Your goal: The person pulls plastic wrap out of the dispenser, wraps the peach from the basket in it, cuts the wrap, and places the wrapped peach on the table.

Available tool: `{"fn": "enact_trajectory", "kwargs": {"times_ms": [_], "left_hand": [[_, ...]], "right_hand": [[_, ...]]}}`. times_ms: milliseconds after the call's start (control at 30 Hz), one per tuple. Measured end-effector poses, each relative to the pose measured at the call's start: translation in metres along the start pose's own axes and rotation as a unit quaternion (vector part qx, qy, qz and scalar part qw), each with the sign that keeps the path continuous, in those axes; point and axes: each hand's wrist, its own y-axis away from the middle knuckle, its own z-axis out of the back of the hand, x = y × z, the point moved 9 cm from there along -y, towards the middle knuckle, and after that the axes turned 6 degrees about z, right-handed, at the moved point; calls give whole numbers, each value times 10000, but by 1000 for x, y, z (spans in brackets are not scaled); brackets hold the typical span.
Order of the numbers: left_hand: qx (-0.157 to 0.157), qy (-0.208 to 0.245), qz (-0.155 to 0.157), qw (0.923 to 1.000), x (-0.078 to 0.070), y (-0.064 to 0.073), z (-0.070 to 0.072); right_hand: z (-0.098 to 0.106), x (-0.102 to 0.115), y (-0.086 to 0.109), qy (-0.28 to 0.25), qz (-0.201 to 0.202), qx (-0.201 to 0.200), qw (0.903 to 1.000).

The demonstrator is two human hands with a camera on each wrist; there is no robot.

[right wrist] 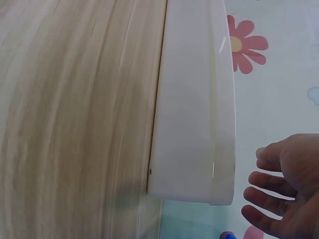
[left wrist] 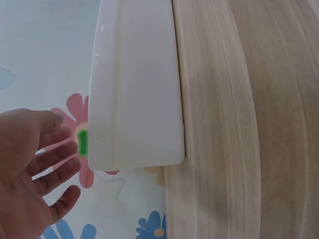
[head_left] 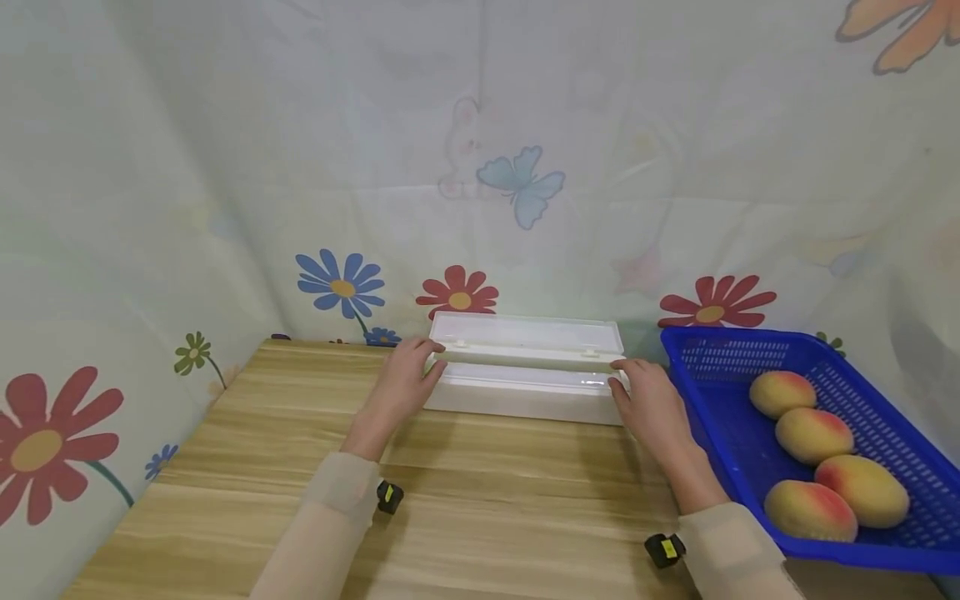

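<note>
L hand (head_left: 405,379) & R hand (head_left: 652,408) flanked box (head_left: 525,402), half-open, nothing gripped. Prob. step: lid (head_left: 525,331) adj.; next move req'd even contact.

The white box (head_left: 521,403) between left hand (left wrist: 20,174) and right hand (right wrist: 299,191) runs clean off the top of both wrist views, the glint (head_left: 596,382) inside too small to read, both hands clipped at the sides, and right of them the blue basket (head_left: 738,417) sliced by the head view's edge!
</note>
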Motion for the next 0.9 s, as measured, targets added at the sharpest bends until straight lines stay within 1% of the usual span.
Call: {"fn": "enact_trajectory", "kwargs": {"times_ms": [267, 600, 767, 900], "left_hand": [[100, -136, 165, 9997, 1, -6, -2], [218, -376, 217, 9988, 4, -15, -9], [231, -417, 164, 9987, 4, -19, -10], [259, -558, 112, 9980, 1, -22, -11]], "right_hand": [[-2, -5, -3, 166, -157, 28, 9997], [-12, -11, -12, 282, -442, 275, 9982], [-15, -14, -16, 376, -639, 461, 9962], [-18, -14, -19, 425, -723, 610, 9946]]}}
